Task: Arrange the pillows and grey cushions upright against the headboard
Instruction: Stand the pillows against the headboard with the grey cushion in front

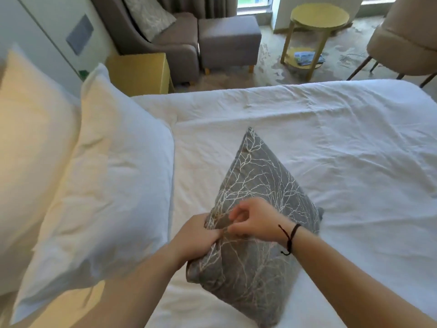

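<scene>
A grey cushion (257,185) with a pale branch pattern lies tilted on the white bed (331,143) in front of me. My left hand (196,237) grips its near left edge, bunching the fabric. My right hand (253,220), with a dark cord at the wrist, pinches the same edge just beside the left hand. Two large white pillows stand at the left: one in front (106,185) and one behind it (30,143), leaning toward the wall. Another grey patterned cushion (149,15) rests on the armchair across the room.
Beyond the bed stand a yellow bedside cabinet (139,72), a grey armchair (179,48) with its footstool (227,41), a round yellow side table (316,17) and a beige chair (406,36). The bed's right half is bare white duvet.
</scene>
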`<state>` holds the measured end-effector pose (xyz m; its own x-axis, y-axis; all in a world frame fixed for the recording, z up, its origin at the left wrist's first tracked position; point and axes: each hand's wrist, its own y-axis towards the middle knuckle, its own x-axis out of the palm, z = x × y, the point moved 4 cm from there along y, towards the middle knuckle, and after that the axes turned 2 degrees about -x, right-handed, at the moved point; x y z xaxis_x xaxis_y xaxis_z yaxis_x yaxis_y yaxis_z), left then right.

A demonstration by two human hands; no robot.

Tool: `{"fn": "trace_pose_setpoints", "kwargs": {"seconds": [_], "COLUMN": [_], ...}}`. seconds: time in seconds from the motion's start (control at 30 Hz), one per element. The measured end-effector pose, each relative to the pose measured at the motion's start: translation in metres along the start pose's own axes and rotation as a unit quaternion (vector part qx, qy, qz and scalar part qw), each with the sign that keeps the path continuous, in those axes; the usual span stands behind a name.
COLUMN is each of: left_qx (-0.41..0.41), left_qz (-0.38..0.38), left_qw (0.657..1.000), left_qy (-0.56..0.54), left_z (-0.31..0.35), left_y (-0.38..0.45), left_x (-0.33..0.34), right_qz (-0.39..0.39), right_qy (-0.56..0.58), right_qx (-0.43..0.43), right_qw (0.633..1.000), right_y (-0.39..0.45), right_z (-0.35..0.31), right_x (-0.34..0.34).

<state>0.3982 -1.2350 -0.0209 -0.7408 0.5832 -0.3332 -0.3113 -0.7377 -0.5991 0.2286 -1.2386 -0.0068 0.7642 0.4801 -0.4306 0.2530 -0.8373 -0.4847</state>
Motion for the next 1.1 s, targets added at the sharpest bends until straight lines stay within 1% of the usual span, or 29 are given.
{"fn": "trace_pose_setpoints", "kwargs": {"seconds": [0.03,0.07,0.1,0.13,0.2,0.23,0.27,0.3,0.33,0.4,0.43,0.5,0.53,0.6,0.7,0.8,0.83,0.87,0.9,0.93,0.97,1.0,1.07,1.1], "left_qx": [0.004,0.008,0.010,0.013,0.028,0.030,0.028,0.021,0.012,-0.004,-0.008,-0.002,0.007,0.032,0.077,0.116,0.115,0.099,0.071,0.033,-0.012,-0.055,-0.112,-0.122], "left_qz": [0.008,0.017,0.021,0.020,0.016,0.017,0.023,0.033,0.045,0.080,0.100,0.140,0.159,0.201,0.270,0.327,0.343,0.359,0.370,0.379,0.388,0.394,0.381,0.365], "left_qw": [1.000,1.000,0.999,0.999,0.995,0.992,0.989,0.986,0.984,0.981,0.980,0.977,0.976,0.973,0.957,0.935,0.928,0.921,0.914,0.907,0.900,0.897,0.903,0.910], "left_qy": [0.006,0.015,0.025,0.037,0.091,0.122,0.147,0.162,0.170,0.174,0.172,0.159,0.145,0.111,0.079,0.072,0.088,0.117,0.152,0.182,0.198,0.194,0.162,0.152], "left_z": [-0.003,-0.005,-0.006,-0.006,-0.006,-0.007,-0.010,-0.014,-0.018,-0.024,-0.026,-0.025,-0.023,-0.014,0.001,0.010,0.009,0.008,0.006,0.001,-0.008,-0.019,-0.048,-0.066], "left_y": [-0.003,-0.005,-0.007,-0.009,-0.011,-0.013,-0.014,-0.016,-0.018,-0.024,-0.028,-0.035,-0.039,-0.048,-0.064,-0.084,-0.087,-0.088,-0.086,-0.081,-0.076,-0.073,-0.073,-0.077], "left_x": [0.002,0.002,0.002,0.001,0.000,0.000,-0.001,-0.003,-0.004,-0.008,-0.010,-0.015,-0.019,-0.034,-0.067,-0.112,-0.129,-0.148,-0.166,-0.184,-0.201,-0.215,-0.230,-0.231], "right_qz": [0.038,0.066,0.071,0.050,-0.048,-0.102,-0.141,-0.159,-0.157,-0.112,-0.090,-0.070,-0.057,-0.022,0.028,0.094,0.124,0.149,0.156,0.141,0.104,0.052,-0.050,-0.081], "right_qy": [-0.074,-0.157,-0.241,-0.318,-0.433,-0.476,-0.508,-0.530,-0.547,-0.561,-0.555,-0.533,-0.515,-0.497,-0.481,-0.439,-0.420,-0.404,-0.399,-0.402,-0.398,-0.375,-0.280,-0.239], "right_qx": [-0.013,-0.036,-0.065,-0.096,-0.124,-0.119,-0.111,-0.108,-0.114,-0.152,-0.167,-0.167,-0.166,-0.183,-0.253,-0.355,-0.380,-0.385,-0.370,-0.342,-0.304,-0.259,-0.173,-0.143], "right_qw": [0.996,0.985,0.966,0.942,0.892,0.865,0.842,0.826,0.814,0.806,0.810,0.827,0.839,0.848,0.839,0.820,0.815,0.816,0.824,0.838,0.859,0.889,0.943,0.957], "right_y": [0.007,0.015,0.026,0.037,0.060,0.070,0.079,0.086,0.091,0.099,0.101,0.098,0.095,0.090,0.093,0.107,0.114,0.123,0.134,0.147,0.159,0.169,0.178,0.178], "right_z": [0.001,0.000,-0.003,-0.007,-0.013,-0.013,-0.014,-0.016,-0.020,-0.036,-0.043,-0.053,-0.060,-0.084,-0.141,-0.206,-0.224,-0.238,-0.248,-0.253,-0.253,-0.249,-0.232,-0.221], "right_x": [-0.021,-0.039,-0.052,-0.060,-0.063,-0.061,-0.059,-0.056,-0.053,-0.046,-0.044,-0.041,-0.044,-0.054,-0.069,-0.066,-0.059,-0.048,-0.034,-0.013,0.014,0.045,0.109,0.137]}}
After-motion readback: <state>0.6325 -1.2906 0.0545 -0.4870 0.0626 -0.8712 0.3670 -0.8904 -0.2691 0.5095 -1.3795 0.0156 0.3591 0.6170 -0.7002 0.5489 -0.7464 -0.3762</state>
